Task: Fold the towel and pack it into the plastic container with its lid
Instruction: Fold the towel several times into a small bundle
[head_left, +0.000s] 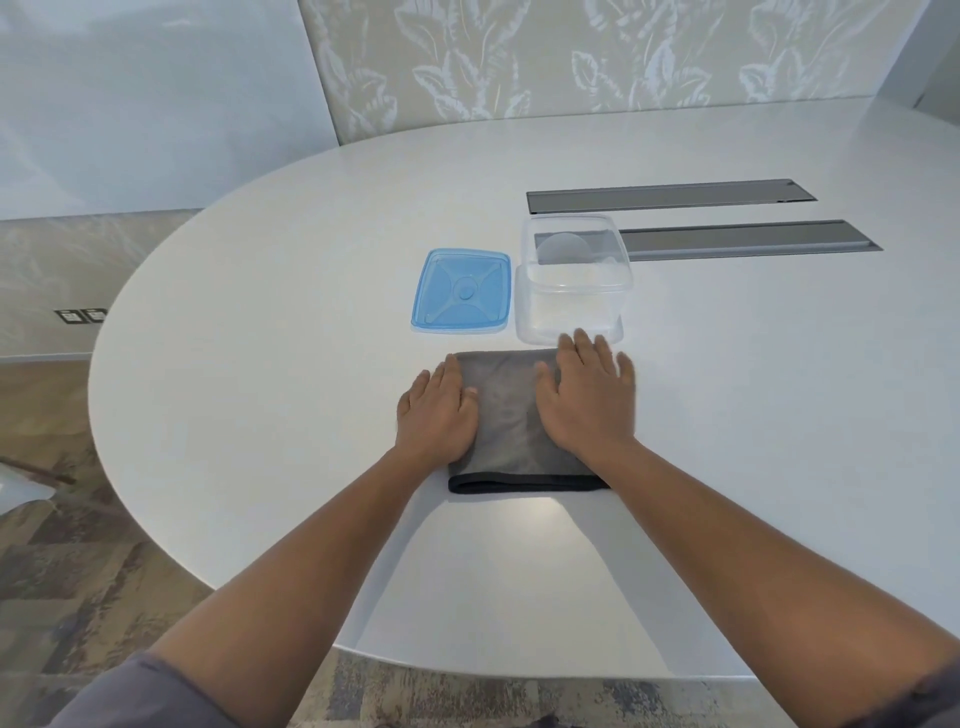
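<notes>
A grey towel lies folded into a rectangle on the white table, its dark hem toward me. My left hand presses flat on its left edge, fingers straight. My right hand lies flat on its right side, fingertips reaching past the far edge toward the container. The clear plastic container stands open and empty just beyond the towel. Its blue lid lies flat on the table to the container's left.
Two grey recessed cable trays are set into the table behind and right of the container. The table's curved edge runs along the left, with patterned carpet below.
</notes>
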